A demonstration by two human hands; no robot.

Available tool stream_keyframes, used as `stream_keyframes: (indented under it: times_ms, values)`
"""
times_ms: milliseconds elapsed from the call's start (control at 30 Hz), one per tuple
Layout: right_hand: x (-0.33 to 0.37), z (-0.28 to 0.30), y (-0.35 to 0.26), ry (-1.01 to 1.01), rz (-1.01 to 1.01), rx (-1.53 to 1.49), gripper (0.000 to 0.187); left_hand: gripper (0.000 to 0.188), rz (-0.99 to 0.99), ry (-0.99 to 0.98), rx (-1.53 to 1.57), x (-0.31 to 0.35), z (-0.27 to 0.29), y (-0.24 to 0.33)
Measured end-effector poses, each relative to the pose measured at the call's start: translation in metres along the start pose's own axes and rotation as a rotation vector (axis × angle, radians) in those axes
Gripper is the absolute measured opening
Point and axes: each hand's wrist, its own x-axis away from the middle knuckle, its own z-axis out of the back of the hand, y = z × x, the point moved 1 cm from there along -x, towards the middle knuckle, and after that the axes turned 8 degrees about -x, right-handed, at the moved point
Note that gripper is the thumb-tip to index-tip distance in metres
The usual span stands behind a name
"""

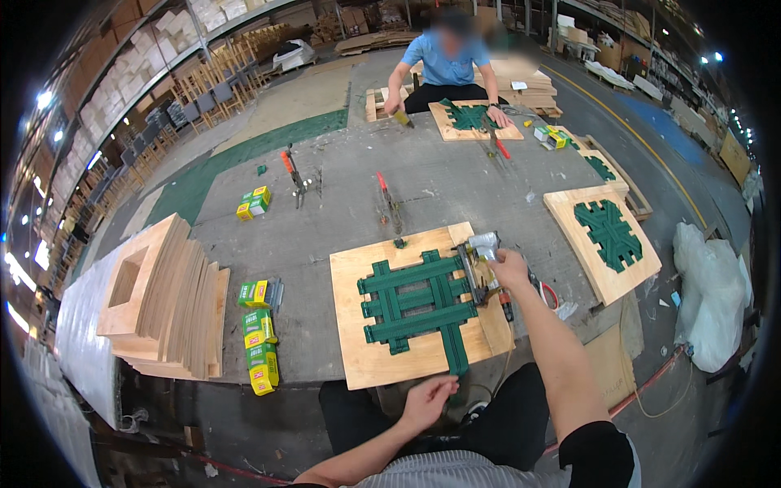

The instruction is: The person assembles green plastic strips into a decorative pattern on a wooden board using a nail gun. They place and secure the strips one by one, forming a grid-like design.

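Note:
A square wooden seat frame (348,264) lies on the grey table before me, with green webbing straps (390,305) woven across its middle. One loose strap end (453,350) hangs over the frame's near edge, and my left hand (429,404) pinches it there. My right hand (511,268) grips a silver staple gun (483,244) at the right side of the woven straps. Its nose is beside the strap ends; whether it touches them I cannot tell.
Left stand stacked wooden frames (167,301) and yellow-green staple boxes (260,328). Red-handled clamps (386,191) are fixed farther back. Another webbed frame (602,236) lies right, near a plastic bag (709,285). Across the table, a person in blue (447,61) handles another frame (443,130).

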Motion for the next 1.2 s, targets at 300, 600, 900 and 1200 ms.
stream_keyframes:
  times_ms: [300,600,900,1200]
  values:
    - [0.128,0.005,0.000,-0.014,0.096,-0.682,0.036,0.065,0.269,0.025,0.007,-0.035,-0.016,-0.054]
    - [0.222,-0.005,0.028,-0.434,-0.487,-0.748,0.043,0.040,0.356,-0.276,0.072,-0.004,-0.041,-0.037]
    - [0.222,-0.035,-0.017,-0.765,-0.826,-1.274,0.039,0.039,0.224,-0.650,0.016,0.056,-0.042,-0.017]
    - [0.241,-0.059,-0.005,-0.489,-0.648,-1.002,0.023,0.032,-0.177,-0.292,-1.166,0.023,0.009,0.026]
